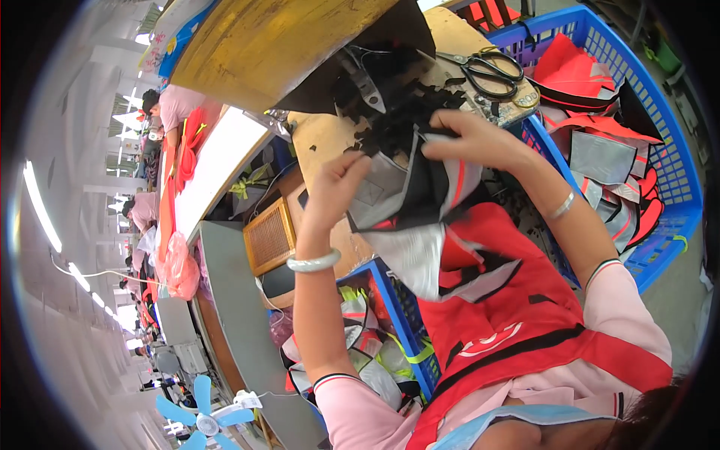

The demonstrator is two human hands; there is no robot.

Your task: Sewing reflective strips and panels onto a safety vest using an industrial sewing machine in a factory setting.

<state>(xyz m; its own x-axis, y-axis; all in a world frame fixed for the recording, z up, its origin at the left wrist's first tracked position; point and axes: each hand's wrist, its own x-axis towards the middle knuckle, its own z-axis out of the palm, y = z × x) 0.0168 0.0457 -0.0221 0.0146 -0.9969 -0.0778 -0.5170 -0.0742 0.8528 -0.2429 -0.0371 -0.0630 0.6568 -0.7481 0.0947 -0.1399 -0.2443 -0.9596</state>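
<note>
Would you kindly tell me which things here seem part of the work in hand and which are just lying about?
Probably in the work:
grey, black and red fabric piece, in left hand and right hand
black-handled metal scissors
small black scraps
blue plastic basket, with similar fabric pieces

Probably incidental:
translucent pink plastic bag
light-blue-bladed fan

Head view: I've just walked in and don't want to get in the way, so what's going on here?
The person's left hand and right hand hold a grey, black and red fabric piece between them near its upper edge, at a wooden worktop. Black scraps lie just beyond the hands, with black-handled scissors lying to the right, not in use. Farther right, more grey and red pieces lie in a blue basket.
</note>
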